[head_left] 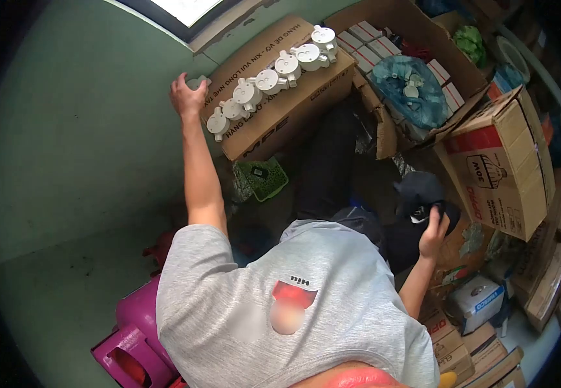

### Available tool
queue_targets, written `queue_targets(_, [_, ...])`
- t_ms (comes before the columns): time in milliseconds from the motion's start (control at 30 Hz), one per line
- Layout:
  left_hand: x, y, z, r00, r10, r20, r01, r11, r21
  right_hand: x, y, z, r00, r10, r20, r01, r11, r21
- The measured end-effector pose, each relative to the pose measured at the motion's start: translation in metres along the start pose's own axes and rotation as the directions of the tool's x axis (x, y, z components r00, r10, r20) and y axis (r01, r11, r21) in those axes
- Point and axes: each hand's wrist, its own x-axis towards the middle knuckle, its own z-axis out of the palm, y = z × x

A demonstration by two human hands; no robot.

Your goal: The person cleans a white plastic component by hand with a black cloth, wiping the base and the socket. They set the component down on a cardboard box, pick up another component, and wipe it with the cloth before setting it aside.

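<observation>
At the far left end of the large carton (332, 81), by the wall, my left hand (188, 97) has its fingers curled about a small pale piece (198, 82). My hand partly covers that piece, so its kind is unclear. Several round white conduit junction boxes (267, 80) stand in a slanting row on the carton's top, to the right of this hand. On the right side of my body, my right hand (433, 234) grips a dark cap (421, 189) near my leg.
An open carton (384, 139) with small white boxes and a blue plastic bag (410, 90) of white fittings is at upper right. A bulb carton (497, 165) stands below it. A green basket (264, 178) lies near my legs; a magenta gas cylinder (139, 310) is at lower left.
</observation>
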Motion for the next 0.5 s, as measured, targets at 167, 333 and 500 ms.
queue_targets(167, [0.017, -0.055, 0.031, 0.970, -0.088, 0.225, 0.070, 0.994, 0.086, 0.005, 0.057, -0.013, 0.921, -0.388, -0.019, 0.312, 0.769, -0.557])
queue_targets(333, [0.015, -0.041, 0.010, 0.952, -0.156, 0.262, 0.118, 0.981, 0.153, 0.009, 0.022, 0.019, 0.988, 0.100, -0.118, -0.076, 0.978, 0.195])
queue_targets(500, [-0.057, 0.071, -0.062, 0.989, -0.091, 0.118, 0.147, 0.724, -0.674, 0.013, -0.016, 0.042, 0.989, -0.145, 0.023, 0.144, 0.989, 0.027])
